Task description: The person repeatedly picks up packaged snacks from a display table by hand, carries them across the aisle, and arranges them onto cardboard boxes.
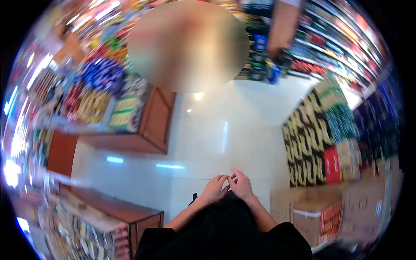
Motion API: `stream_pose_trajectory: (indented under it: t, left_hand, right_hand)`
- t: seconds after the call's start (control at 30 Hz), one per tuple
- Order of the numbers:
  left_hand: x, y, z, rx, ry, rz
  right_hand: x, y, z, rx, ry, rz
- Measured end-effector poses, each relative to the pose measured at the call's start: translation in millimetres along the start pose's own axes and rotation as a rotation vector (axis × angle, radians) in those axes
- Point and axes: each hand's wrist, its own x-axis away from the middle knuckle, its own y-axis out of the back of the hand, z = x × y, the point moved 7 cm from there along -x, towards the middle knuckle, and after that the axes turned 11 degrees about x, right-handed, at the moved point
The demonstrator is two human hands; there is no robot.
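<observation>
My left hand [214,190] and my right hand [241,185] meet in front of my dark clothing, above the shiny pale floor [203,143]. The fingers of both hands are bent inward and pinched together, the fingertips touching or nearly so. Whatever may be between them is too small to make out. Neither hand touches a shelf or a counter.
A wooden display counter [156,117] with bright packets stands ahead left; another wooden counter [147,221] is at lower left. To the right rise stacked patterned packs [305,143] and cardboard boxes [364,203]. Stocked shelves [338,43] line the upper right. A blurred oval covers the top centre.
</observation>
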Motion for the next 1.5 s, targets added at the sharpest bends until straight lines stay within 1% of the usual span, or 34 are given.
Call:
stream_pose_trajectory:
  t: [0.07,0.17,0.2,0.27,0.33,0.43,0.5,0.57,0.63,0.67,0.7,0.73,0.8,0.83,0.9,1.0,1.07,1.13,1.23,1.27,1.3,1.37,1.4,1.43,1.5]
  left_hand:
    - [19.3,34.4,26.2,0.026,0.084,-0.139]
    - [51.9,75.7,64.6,0.044,0.210,-0.355]
    - [61.2,86.6,81.8,0.058,0.179,-0.422]
    - [75.4,112.3,103.0,0.084,0.287,-0.486]
    - [84.2,149.1,109.7,0.098,0.400,-0.533]
    - [93.5,200.2,154.2,0.114,0.359,-0.647]
    - [94.5,241.0,197.3,0.015,0.399,-0.598]
    - [106.2,280.1,231.6,-0.036,0.480,-0.568]
    - [114.9,343.4,250.3,-0.069,0.573,-0.576]
    - [119.3,376.2,258.5,-0.036,0.627,-0.593]
    - [123.7,411.4,261.1,-0.061,0.611,-0.633]
    - [130.8,442.4,260.6,-0.076,0.604,-0.665]
    - [143.5,507.0,261.4,-0.077,0.619,-0.694]
    - [153.0,532.4,265.6,-0.086,0.578,-0.726]
    - [167.7,581.4,277.6,-0.101,0.474,-0.796]
    - [190.8,633.7,299.0,0.082,0.529,-0.939]
    - [207.2,666.6,327.3,0.209,0.572,-1.038]
    - [226.6,700.1,364.9,0.219,0.582,-1.122]
    - [248.7,776.8,414.2,0.139,0.550,-1.211]
    - [254.0,808.0,432.6,0.094,0.523,-1.235]
    - [259.3,839.0,448.5,0.050,0.496,-1.255]
    - [265.7,901.6,477.0,0.069,0.447,-1.271]
    - [265.3,934.5,487.8,0.083,0.439,-1.262]
    - [262.6,961.7,498.2,0.109,0.438,-1.259]
    - [258.4,1005.9,521.0,0.023,0.387,-1.275]
  right_hand:
    - [-19.9,-46.2,43.4,0.030,0.202,0.099]
    - [-46.3,-104.9,89.4,0.075,0.398,0.301]
    - [-55.6,-123.1,107.2,0.090,0.485,0.334]
    - [-76.3,-162.0,130.9,0.082,0.526,0.414]
    - [-96.9,-200.8,154.8,0.068,0.568,0.468]
    - [-128.4,-263.3,190.1,0.055,0.621,0.537]
    - [-154.6,-311.2,220.2,0.055,0.646,0.593]
    - [-174.4,-356.4,257.8,0.087,0.717,0.582]
    - [-203.8,-398.2,313.8,0.085,0.805,0.556]
    - [-216.8,-416.6,344.3,0.074,0.844,0.551]
    - [-223.0,-433.3,366.7,0.066,0.874,0.560]
    - [-233.0,-446.4,394.2,-0.041,0.897,0.512]
    - [-255.3,-479.6,443.0,-0.067,0.863,0.631]
    - [-264.8,-490.0,468.9,-0.075,0.848,0.686]
    - [-278.8,-511.4,515.7,-0.119,0.884,0.687]
    - [-292.6,-542.4,567.6,-0.168,0.955,0.667]
    - [-306.2,-568.2,597.8,-0.194,0.865,0.750]
    - [-318.1,-600.7,623.2,-0.240,0.794,0.799]
    - [-340.3,-646.8,671.1,-0.338,0.680,0.812]
    - [-347.9,-662.8,689.5,-0.315,0.652,0.838]
    - [-354.2,-681.5,704.4,-0.332,0.645,0.820]
    - [-370.4,-716.2,741.7,-0.374,0.633,0.763]
    - [-377.0,-725.1,765.8,-0.312,0.595,0.758]
    - [-385.4,-739.3,785.6,-0.316,0.602,0.716]
    - [-400.2,-771.1,811.0,-0.304,0.613,0.648]
